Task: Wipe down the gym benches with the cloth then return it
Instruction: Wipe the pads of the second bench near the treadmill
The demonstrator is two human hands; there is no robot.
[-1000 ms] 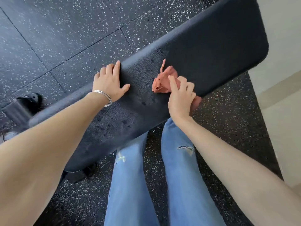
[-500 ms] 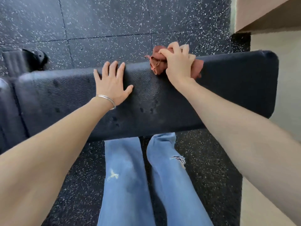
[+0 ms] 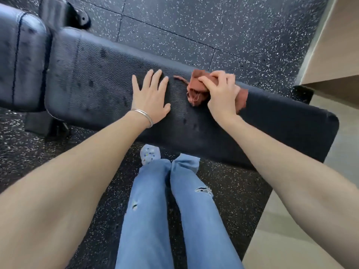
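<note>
You have one view only, worn on your head, wide-angle, looking forward and steeply down over your own forearms (image 3: pixel 77 171). It sits close: the bench (image 3: pixel 272 129) crosses the middle from left to right, your left hand (image 3: pixel 150 100) and right hand (image 3: pixel 223 96), with the cloth (image 3: pixel 196 90), lie near centre, jeans (image 3: pixel 147 220) nearest, speckled floor (image 3: pixel 194 20) farthest.

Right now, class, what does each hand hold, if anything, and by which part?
The right hand grips the bunched cloth from above, round its middle. The left hand holds nothing, resting flat on the bench pad.
</note>
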